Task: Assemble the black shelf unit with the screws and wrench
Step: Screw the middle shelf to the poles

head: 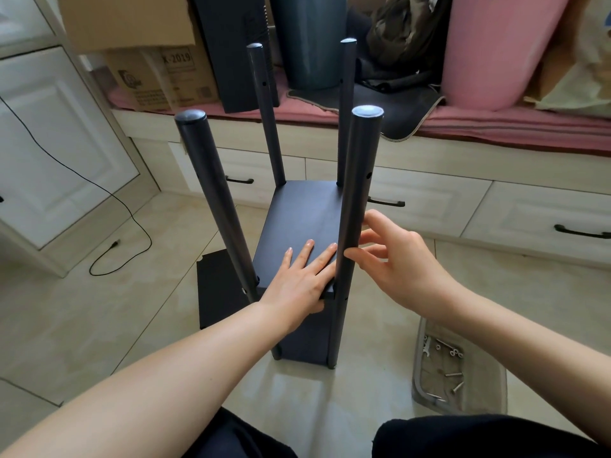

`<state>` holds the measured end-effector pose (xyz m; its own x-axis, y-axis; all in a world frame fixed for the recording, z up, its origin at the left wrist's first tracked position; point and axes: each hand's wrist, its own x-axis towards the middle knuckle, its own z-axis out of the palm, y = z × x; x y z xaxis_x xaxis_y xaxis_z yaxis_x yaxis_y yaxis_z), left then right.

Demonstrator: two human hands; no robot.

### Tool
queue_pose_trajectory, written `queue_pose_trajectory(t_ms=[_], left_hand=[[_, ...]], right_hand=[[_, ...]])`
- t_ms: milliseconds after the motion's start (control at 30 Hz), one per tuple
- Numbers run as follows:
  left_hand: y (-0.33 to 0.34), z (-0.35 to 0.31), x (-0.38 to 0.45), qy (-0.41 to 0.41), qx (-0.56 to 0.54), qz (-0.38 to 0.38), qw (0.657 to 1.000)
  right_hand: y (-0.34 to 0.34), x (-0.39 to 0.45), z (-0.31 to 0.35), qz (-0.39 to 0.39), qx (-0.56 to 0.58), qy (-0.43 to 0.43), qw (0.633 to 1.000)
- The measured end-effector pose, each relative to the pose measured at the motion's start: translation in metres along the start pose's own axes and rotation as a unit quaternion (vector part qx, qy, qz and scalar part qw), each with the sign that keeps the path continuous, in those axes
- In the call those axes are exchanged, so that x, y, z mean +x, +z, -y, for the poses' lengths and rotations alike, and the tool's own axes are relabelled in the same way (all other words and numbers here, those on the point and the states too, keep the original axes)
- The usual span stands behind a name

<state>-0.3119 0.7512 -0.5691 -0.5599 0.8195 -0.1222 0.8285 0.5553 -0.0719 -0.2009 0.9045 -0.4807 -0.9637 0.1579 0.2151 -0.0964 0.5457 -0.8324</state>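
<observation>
Your black shelf unit of four round dark metal poles and flat black boards [297, 226] stands upright on the pale tiled floor [148, 309], just in front of your knees. Your left hand [297, 279] lies flat on the near end of the upper black board, fingers straight and spread, thumb tucked under the board's near edge; that grip is open, pressing down. Your right hand [393, 262] is at the near right pole [355, 206], thumb and fingertips touching its right side with the fingers loosely bent; whether this grip actually pinches the pole you cannot tell from here. A spare flat black panel [218, 292] lies on the floor to the left of the unit, partly behind the near left pole. On the near right, a grey cloth mat [463, 391] holds loose silver screws [453, 375] and a small silver wrench [427, 346], well apart from your hands.
</observation>
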Motion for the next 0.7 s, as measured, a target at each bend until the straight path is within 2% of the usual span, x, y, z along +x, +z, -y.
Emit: queue_pose_trajectory(t_ms=[367, 700], left_hand=[[0.011, 0.002, -0.001, 0.001, -0.021, -0.009, 1.000], [0.014, -0.013, 0.007, -0.058, -0.032, -0.037, 0.997]], right_hand=[[-0.001, 0.002, -0.001, -0.015, -0.009, 0.000, 1.000], [-0.001, 0.003, -0.002, -0.008, 0.025, 0.007, 1.000]])
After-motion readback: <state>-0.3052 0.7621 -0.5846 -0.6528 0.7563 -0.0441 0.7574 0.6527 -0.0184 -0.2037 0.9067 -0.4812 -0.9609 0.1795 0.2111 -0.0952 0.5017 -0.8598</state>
